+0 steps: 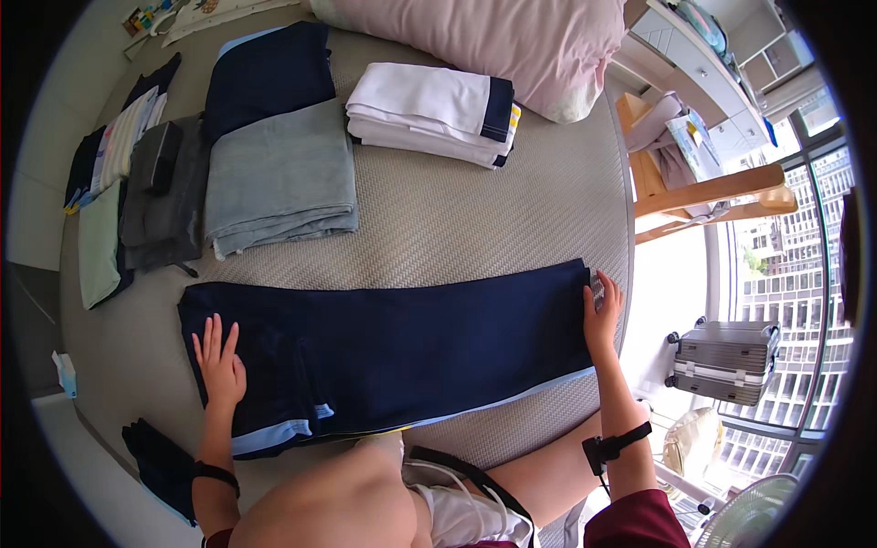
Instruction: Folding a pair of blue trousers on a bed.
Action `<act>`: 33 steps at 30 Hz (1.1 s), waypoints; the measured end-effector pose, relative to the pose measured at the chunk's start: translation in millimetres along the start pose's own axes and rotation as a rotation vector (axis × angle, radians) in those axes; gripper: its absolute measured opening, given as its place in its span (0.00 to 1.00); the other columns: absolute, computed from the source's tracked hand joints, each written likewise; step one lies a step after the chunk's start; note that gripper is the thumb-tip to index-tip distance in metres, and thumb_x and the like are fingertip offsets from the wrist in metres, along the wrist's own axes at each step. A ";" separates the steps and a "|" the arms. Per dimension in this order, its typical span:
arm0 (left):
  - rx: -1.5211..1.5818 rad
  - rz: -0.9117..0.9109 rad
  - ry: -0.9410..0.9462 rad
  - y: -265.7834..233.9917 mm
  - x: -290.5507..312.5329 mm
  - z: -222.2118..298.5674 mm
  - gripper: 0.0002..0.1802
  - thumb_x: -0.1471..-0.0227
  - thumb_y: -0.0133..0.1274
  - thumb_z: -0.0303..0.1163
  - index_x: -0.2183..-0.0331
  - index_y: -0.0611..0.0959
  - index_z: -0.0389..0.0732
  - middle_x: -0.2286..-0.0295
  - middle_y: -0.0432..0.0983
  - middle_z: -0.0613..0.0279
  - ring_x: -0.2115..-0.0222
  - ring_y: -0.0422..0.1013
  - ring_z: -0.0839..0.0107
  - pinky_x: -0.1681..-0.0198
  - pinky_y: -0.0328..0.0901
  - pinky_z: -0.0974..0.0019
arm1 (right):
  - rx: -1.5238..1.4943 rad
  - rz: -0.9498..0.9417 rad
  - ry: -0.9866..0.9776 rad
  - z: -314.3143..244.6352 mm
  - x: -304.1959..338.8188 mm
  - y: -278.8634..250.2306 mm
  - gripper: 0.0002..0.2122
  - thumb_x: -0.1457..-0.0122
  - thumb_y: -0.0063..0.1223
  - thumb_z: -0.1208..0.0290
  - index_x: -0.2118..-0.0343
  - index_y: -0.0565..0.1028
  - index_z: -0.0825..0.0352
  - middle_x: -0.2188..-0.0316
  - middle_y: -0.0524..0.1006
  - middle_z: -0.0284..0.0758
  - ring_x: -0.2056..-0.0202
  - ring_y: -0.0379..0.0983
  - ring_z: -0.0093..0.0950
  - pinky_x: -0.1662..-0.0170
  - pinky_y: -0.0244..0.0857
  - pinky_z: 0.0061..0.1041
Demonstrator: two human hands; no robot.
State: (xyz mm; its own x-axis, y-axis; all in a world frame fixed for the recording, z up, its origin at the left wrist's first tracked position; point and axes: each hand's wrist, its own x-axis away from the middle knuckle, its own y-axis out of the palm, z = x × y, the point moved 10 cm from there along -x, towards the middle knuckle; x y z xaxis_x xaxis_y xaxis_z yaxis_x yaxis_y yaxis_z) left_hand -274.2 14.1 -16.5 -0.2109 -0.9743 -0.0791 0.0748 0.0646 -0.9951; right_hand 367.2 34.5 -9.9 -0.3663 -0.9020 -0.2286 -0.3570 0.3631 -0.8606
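Note:
A pair of navy trousers [438, 338] lies spread lengthwise across the bed in front of me, with light blue and yellow trim along the near edge. My left hand [220, 365] rests flat on its wide left end, fingers stretched out. At the narrow right end, my right hand [602, 315] touches the hem edge, its fingers curved and apart from the thumb. Beyond the trousers are a folded grey garment [279, 183], folded navy clothing [269, 78] and a stack of white folded clothes [425, 110] with navy trim.
More folded clothes [102, 237] and a dark case [163, 157] lie at the far left. A pink pillow [512, 46] is at the back. Another dark garment [155, 461] sits at the near left. Right of the bed stand a wooden chair [713, 192], a grey suitcase [726, 361] and a fan [754, 516].

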 end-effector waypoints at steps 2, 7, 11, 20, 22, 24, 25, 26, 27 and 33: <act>-0.007 -0.001 -0.017 0.1 1.9 -2.0 0.32 0.58 0.41 0.24 0.47 0.69 0.43 0.43 0.53 0.49 0.40 0.48 0.53 0.39 0.34 0.45 | 0.015 -0.055 -0.038 0.1 -14.1 5.4 0.13 0.48 0.53 0.73 0.58 0.71 0.65 0.58 0.70 0.39 0.54 0.62 0.40 0.49 0.54 0.36; 0.039 -0.018 -0.053 2.4 -2.0 -2.3 0.32 0.59 0.42 0.24 0.47 0.69 0.43 0.43 0.53 0.49 0.40 0.48 0.54 0.39 0.35 0.46 | 0.112 -0.058 -0.075 -17.2 -42.6 -3.5 0.07 0.53 0.56 0.76 0.72 0.70 0.65 0.67 0.71 0.36 0.59 0.62 0.39 0.53 0.54 0.35; 0.035 -0.009 -0.045 2.0 -2.9 -2.7 0.32 0.59 0.42 0.24 0.47 0.69 0.44 0.43 0.54 0.49 0.41 0.49 0.54 0.39 0.35 0.46 | -0.028 -0.080 -0.157 -23.0 -45.4 -0.3 0.05 0.47 0.51 0.77 0.68 0.68 0.65 0.74 0.68 0.35 0.68 0.63 0.31 0.61 0.58 0.28; 0.048 0.002 -0.045 2.7 -1.4 -4.2 0.32 0.58 0.41 0.25 0.47 0.69 0.44 0.43 0.55 0.49 0.41 0.49 0.54 0.39 0.36 0.45 | -0.295 -0.187 0.060 15.9 -57.3 29.3 0.04 0.39 0.42 0.73 0.64 0.62 0.63 0.81 0.61 0.29 0.77 0.54 0.19 0.74 0.52 0.21; 0.045 0.006 -0.043 2.4 -1.3 -4.0 0.32 0.58 0.41 0.24 0.47 0.69 0.44 0.43 0.55 0.49 0.41 0.49 0.54 0.39 0.36 0.45 | -0.149 -0.286 -0.006 10.2 -62.2 40.1 0.06 0.40 0.44 0.72 0.62 0.62 0.62 0.78 0.67 0.31 0.78 0.58 0.18 0.74 0.54 0.21; 0.047 0.011 -0.042 2.3 -1.2 -4.1 0.32 0.58 0.41 0.24 0.47 0.69 0.43 0.43 0.55 0.50 0.41 0.49 0.54 0.39 0.37 0.45 | -0.251 -0.285 0.080 15.5 -60.5 42.1 0.07 0.40 0.45 0.71 0.61 0.63 0.62 0.77 0.69 0.31 0.78 0.60 0.18 0.74 0.56 0.21; 0.048 0.013 -0.044 2.7 -1.6 -4.3 0.32 0.59 0.41 0.24 0.47 0.69 0.43 0.43 0.55 0.50 0.41 0.49 0.54 0.39 0.37 0.45 | -0.351 -0.282 0.167 21.3 -58.6 42.8 0.08 0.41 0.47 0.71 0.61 0.64 0.63 0.76 0.71 0.32 0.78 0.63 0.19 0.74 0.57 0.21; 0.051 0.015 -0.046 3.4 -2.3 -4.1 0.32 0.59 0.41 0.24 0.47 0.69 0.43 0.43 0.55 0.50 0.41 0.49 0.54 0.39 0.37 0.45 | -0.348 -0.282 0.168 21.2 -55.4 39.8 0.08 0.41 0.47 0.71 0.61 0.64 0.63 0.76 0.71 0.32 0.78 0.63 0.19 0.74 0.57 0.21; 0.049 0.011 -0.048 3.2 -1.5 -5.3 0.32 0.59 0.41 0.24 0.47 0.69 0.43 0.43 0.55 0.50 0.41 0.49 0.54 0.39 0.37 0.45 | -0.372 -0.192 0.213 16.6 -50.8 29.0 0.08 0.41 0.47 0.71 0.60 0.65 0.64 0.77 0.71 0.33 0.77 0.65 0.20 0.73 0.59 0.21; 0.072 0.006 -0.043 4.3 -3.2 -4.1 0.32 0.60 0.41 0.23 0.47 0.69 0.42 0.43 0.55 0.50 0.41 0.49 0.54 0.39 0.36 0.46 | -0.143 0.098 0.220 33.8 8.5 -24.7 0.09 0.41 0.48 0.69 0.62 0.68 0.68 0.76 0.73 0.36 0.75 0.68 0.24 0.70 0.63 0.23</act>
State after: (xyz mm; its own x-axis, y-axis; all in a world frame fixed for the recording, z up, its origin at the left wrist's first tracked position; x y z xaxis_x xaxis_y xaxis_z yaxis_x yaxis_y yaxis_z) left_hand -277.3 18.4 -20.7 -0.1685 -0.9824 -0.0813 0.1459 0.0567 -0.9877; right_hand 401.9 9.9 -6.0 -0.5772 -0.7941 -0.1902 -0.4228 0.4899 -0.7624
